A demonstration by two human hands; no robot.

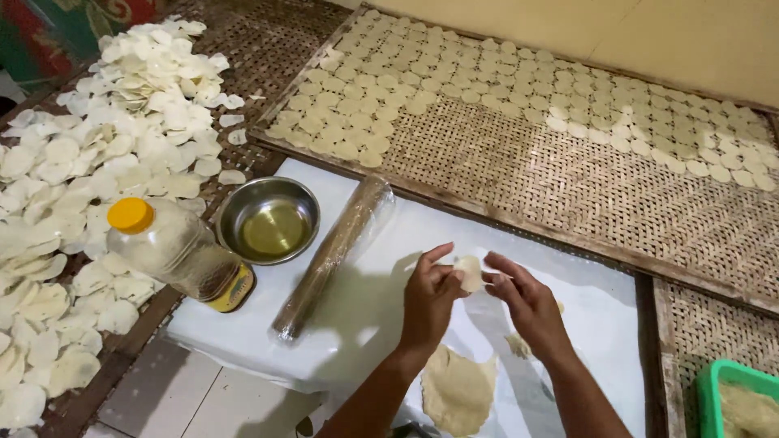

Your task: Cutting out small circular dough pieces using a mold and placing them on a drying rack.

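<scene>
My left hand and my right hand meet above a white plastic-covered work surface, both pinching a small round disc of pale dough between their fingertips. A flattened sheet of dough lies on the plastic below my forearms, and a small dough scrap lies beside my right wrist. A plastic-wrapped rolling pin lies diagonally to the left of my hands.
A steel bowl of oil and a yellow-capped oil bottle stand at the left. A woven bamboo tray behind carries several rows of dough discs. Dried white discs cover the left mat. A green tub sits at the bottom right.
</scene>
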